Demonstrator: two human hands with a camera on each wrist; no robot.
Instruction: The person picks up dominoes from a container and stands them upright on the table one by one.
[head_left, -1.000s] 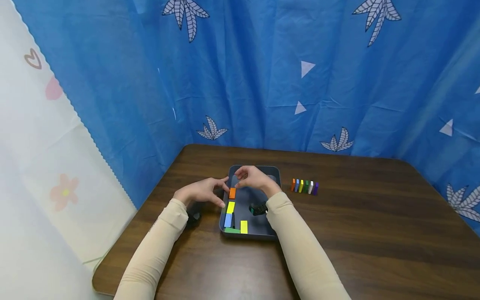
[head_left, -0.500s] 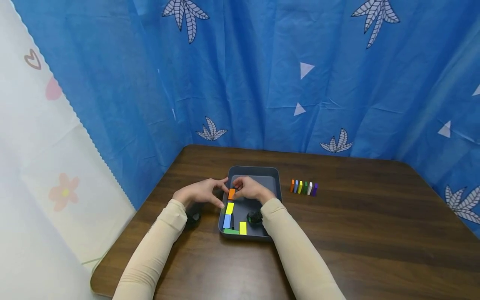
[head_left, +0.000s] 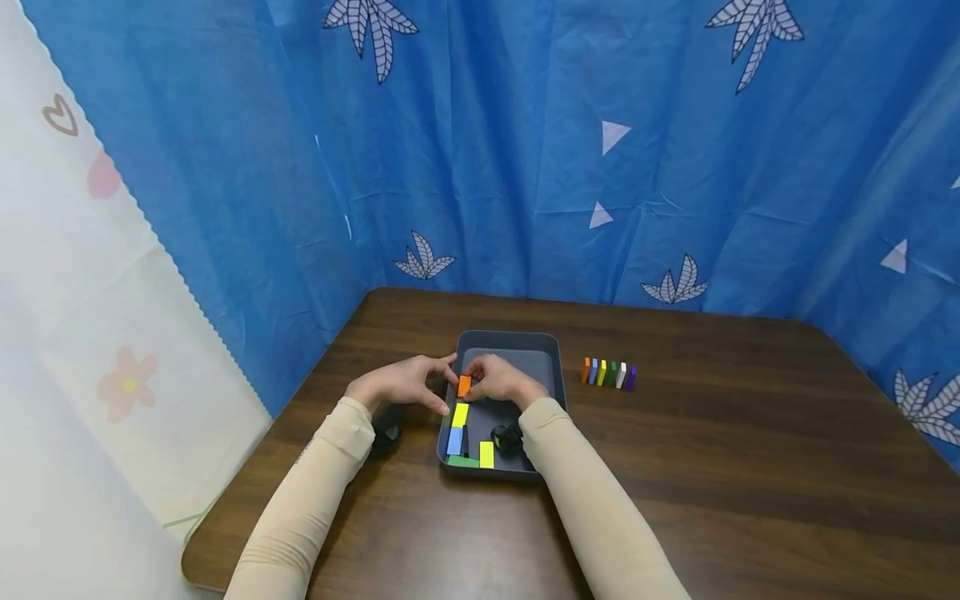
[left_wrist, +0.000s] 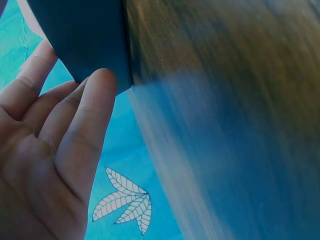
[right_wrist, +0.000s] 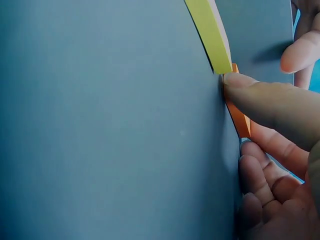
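Observation:
An orange domino-like block [head_left: 465,386] stands along the left wall of a dark grey tray [head_left: 510,336]. My right hand [head_left: 502,382] pinches it; in the right wrist view the thumb covers one end of the orange block [right_wrist: 241,120] and a finger meets the other. A yellow block [right_wrist: 212,40] stands in line beyond that thumb. My left hand [head_left: 405,383] is at the tray's left side, thumb and index spread. In the left wrist view, its straight fingertips touch the outside of the tray [left_wrist: 85,40].
Nearer in the tray stand a yellow block [head_left: 461,415], a blue block [head_left: 455,440], a green block [head_left: 463,462] and another yellow block [head_left: 487,455]. Right of the tray, several coloured blocks [head_left: 609,373] stand in a row on the wooden table [head_left: 720,467]. A blue curtain [head_left: 525,167] hangs behind.
My right hand has come down and nearer, from above the tray's far left part onto the orange block, and its fingers have closed around it. The left hand stays in place.

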